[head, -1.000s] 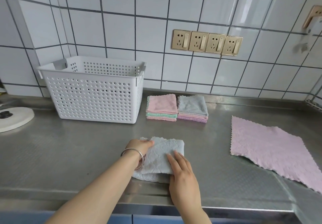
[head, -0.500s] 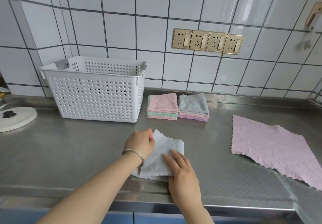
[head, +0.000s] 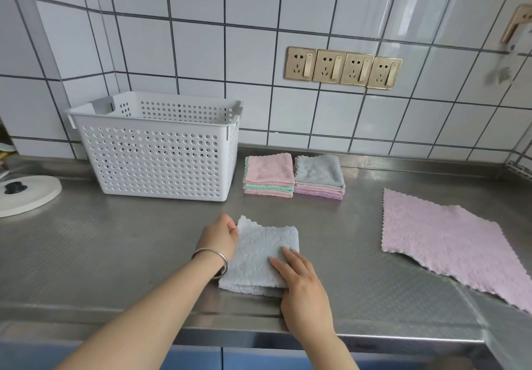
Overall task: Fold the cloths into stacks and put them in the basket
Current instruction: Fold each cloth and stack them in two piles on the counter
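L hand (head: 220, 235) shifted to cloth (head: 260, 257) corner, pinching.

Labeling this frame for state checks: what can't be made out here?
All head view:
- white basket: floor hidden by its front wall, contents unknown.
- two folded stacks: cloth count too small to tell.
- left hand: fingers hidden behind the hand at the grey cloth edge.
- pink cloth: right part cut off by the frame edge.

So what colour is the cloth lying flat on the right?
Pale pink cloth, seen in the head view.
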Available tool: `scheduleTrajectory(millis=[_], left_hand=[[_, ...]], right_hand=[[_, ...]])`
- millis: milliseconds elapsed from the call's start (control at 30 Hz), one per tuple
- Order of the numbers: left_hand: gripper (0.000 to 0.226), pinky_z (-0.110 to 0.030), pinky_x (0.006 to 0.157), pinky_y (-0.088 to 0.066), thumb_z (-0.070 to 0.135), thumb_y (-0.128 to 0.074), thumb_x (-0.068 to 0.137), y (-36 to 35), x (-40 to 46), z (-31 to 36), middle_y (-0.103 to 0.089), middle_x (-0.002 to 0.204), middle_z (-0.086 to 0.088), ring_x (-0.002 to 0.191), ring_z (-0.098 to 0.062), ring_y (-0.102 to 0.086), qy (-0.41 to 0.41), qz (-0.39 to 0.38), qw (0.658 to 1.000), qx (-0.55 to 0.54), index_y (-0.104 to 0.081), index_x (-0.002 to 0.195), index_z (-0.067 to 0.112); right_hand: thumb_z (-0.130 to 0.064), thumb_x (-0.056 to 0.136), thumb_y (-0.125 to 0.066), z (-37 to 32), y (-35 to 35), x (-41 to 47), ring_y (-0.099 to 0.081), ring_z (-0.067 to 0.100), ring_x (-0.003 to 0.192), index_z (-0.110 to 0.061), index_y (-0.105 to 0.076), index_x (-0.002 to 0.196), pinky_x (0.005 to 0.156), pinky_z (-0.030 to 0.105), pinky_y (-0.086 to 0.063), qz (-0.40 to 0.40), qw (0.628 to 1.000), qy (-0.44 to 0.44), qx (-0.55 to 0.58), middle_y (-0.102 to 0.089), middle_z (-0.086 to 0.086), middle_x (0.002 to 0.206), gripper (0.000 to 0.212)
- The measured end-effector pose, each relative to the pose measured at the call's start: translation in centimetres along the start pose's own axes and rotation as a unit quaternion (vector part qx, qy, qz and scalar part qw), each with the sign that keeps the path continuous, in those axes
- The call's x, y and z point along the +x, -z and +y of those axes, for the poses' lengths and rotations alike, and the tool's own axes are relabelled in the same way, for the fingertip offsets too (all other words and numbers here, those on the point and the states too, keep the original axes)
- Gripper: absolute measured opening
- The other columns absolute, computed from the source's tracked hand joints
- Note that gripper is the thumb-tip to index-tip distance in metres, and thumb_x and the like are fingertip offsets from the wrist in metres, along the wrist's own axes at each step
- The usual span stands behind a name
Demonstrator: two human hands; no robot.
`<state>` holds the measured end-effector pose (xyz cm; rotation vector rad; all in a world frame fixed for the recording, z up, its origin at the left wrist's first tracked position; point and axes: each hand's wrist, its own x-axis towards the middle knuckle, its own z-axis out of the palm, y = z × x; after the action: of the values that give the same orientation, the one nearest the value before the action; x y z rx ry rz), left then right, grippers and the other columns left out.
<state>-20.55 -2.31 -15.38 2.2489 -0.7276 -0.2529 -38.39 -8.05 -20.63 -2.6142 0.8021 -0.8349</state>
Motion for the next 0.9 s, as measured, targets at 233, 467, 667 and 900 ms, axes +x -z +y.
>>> scheduleTrajectory(millis=[233,467,667,900], left_hand=[[0.025,-0.037,0.085,-0.045,0.018,-0.053,0.089,-0.9,-0.6,-0.6,-0.056,0.118,-0.013,0.105,-0.036,-0.056,-0.065,0.033,0.995,0.064,-0.050,0.113,0.011],[0.082,-0.043,0.117,-0.012,0.055,-0.002,0.075,-0.5,-3.0,0.4,-0.026,0.155,0.006,0.145,-0.015,-0.017,-0.255,-0.079,0.928,0.259,-0.029,0.145,0.021],[0.065,-0.044,0.118,0.004,0.046,-0.021,0.097,-1.7,-3.1,-0.4,0.012,0.159,0.002,0.146,-0.012,0.013,-0.156,-0.177,0.917,0.321,0.003,0.150,0.017],[0.078,-0.037,0.115,-0.015,0.063,-0.024,0.083,-0.4,-3.4,-0.7,-0.025,0.154,-0.007,0.142,-0.020,-0.022,-0.093,-0.063,0.976,0.186,-0.029,0.144,0.015]], right_hand=[[-0.030,0.068,-0.031,-0.2,1.5,-0.1,-0.052,0.017,0.124,-0.026,-0.067,0.114,0.102,0.028,-0.042,-0.019,1.000,0.010,-0.001,-0.058,-0.001,0.132,0.059],[-0.053,0.064,0.005,-1.2,3.5,4.2,-0.012,0.013,0.145,-0.029,-0.037,0.142,0.117,0.028,-0.012,-0.140,0.990,-0.022,0.001,-0.020,-0.002,0.156,0.091],[-0.060,0.070,0.016,-1.0,1.2,5.0,0.010,0.013,0.146,-0.031,-0.011,0.149,0.118,0.042,-0.001,-0.254,0.962,-0.027,-0.096,0.003,-0.007,0.159,0.089],[-0.027,0.092,-0.047,-1.5,2.8,4.8,-0.026,0.021,0.138,-0.021,-0.035,0.142,0.110,0.030,-0.026,-0.151,0.980,-0.126,0.015,-0.030,0.003,0.151,0.052]])
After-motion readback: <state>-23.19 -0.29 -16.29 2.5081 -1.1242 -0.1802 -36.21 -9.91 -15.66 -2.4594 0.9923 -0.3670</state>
